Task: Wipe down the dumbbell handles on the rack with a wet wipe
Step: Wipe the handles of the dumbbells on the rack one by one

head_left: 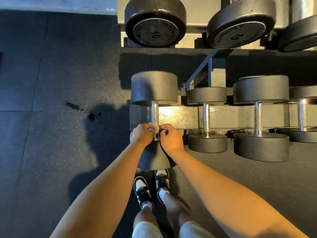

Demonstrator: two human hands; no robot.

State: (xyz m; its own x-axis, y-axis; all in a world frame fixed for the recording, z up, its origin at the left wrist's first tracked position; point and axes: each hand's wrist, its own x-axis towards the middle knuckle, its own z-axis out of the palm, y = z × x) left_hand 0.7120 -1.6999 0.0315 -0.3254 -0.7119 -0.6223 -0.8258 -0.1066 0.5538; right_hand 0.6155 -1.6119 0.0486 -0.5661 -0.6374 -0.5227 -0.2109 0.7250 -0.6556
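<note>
Bare arms (106,186) are being stretched down; a white wet wipe (153,126) is being pinched round the shiny metal dumbbell handle (154,111) by the left hand (142,133) and right hand (171,138) fingers, to rub it.

Black dumbbells (154,86), knurled silver handles (154,112), white wipe (153,127) (speckled floor (51,83)).

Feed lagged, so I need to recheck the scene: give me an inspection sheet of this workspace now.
Surface: rail of the lower rack, scuffed, brightly lit beside the leftmost handle.
Job's things: wipe at the near end of the leftmost handle; other handles to its right are bare.
Clutter: dark crumbs on the floor left of the rack.
Grips: left grip and right grip both pinch the wipe at the handle.
Cables: nothing seen.
Surroundings: speckled rubber floor; upper tier holds dumbbells marked 10; shoes below the rack.
</note>
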